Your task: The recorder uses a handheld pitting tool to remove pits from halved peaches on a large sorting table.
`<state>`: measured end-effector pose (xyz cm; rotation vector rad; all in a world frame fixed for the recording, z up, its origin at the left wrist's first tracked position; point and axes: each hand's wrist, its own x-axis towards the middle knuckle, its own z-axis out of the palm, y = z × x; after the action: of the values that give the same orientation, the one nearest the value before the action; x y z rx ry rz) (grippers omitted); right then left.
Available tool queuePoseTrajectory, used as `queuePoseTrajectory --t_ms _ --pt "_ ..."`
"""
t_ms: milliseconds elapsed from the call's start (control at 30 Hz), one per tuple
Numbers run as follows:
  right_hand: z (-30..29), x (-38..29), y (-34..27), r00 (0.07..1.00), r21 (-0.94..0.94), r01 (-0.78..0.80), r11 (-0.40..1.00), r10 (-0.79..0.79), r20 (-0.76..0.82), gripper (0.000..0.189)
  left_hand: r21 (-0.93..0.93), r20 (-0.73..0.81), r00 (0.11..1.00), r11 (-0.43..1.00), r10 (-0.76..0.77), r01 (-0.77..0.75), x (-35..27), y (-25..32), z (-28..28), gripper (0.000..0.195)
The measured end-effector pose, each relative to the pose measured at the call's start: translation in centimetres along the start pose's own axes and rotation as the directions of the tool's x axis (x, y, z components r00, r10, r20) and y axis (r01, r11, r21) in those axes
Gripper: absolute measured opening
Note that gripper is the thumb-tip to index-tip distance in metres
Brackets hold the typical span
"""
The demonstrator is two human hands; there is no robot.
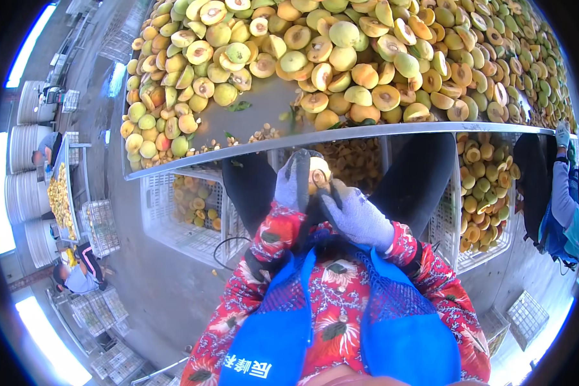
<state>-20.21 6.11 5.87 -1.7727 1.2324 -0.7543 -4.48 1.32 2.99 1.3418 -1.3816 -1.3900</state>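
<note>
My left hand (pixel 293 182), in a grey-white knit glove with a dark palm, grips a halved yellow fruit (pixel 319 172), apricot or peach by its look. The cut face is turned towards my right hand (pixel 359 212), which wears a matching glove. A thin dark curved tool (pixel 321 183) shows against the cut face at my right fingertips; its handle is hidden in the fingers. Both hands are above my lap, just in front of the metal table (pixel 265 103), where many halved fruits (pixel 362 75) are heaped. Loose pits (pixel 265 132) lie along its near edge.
A white plastic crate (pixel 183 234) with fruit halves stands at my left, another crate (pixel 485 258) at my right. Cut pieces (pixel 350 159) lie below the table edge between my knees. A co-worker's sleeved arm (pixel 562 188) is at far right. Other people work at a table (pixel 62 193) far left.
</note>
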Motion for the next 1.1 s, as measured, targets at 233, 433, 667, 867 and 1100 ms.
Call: queuePoseTrajectory --t_ms 233,433,667,867,1100 --pt "-0.5 -0.4 0.3 0.962 0.321 -0.267 0.909 0.233 0.139 0.027 0.215 -0.004 0.998 0.975 0.060 -0.058 -0.4 1.0 0.7 0.024" --pt "-0.4 -0.5 -1.2 0.969 0.031 -0.247 0.968 0.247 0.007 0.027 0.188 -0.005 0.998 0.980 0.068 -0.066 -0.5 -0.9 0.7 0.033" --pt "1.8 -1.5 1.9 0.986 0.107 -0.166 0.980 0.165 0.017 0.023 0.199 -0.092 0.989 0.975 0.114 -0.094 -1.3 -2.3 1.3 0.036" --pt "-1.0 -0.7 0.0 0.705 0.669 -0.694 0.267 0.443 0.554 0.041 0.155 -0.216 0.975 0.985 -0.046 0.081 -2.1 -1.8 2.6 0.034" --pt "1.8 -1.9 2.7 0.880 0.689 -0.474 0.549 0.318 0.352 0.042 0.400 -0.144 0.979 0.896 -0.146 0.192 -0.9 -6.0 2.3 0.041"
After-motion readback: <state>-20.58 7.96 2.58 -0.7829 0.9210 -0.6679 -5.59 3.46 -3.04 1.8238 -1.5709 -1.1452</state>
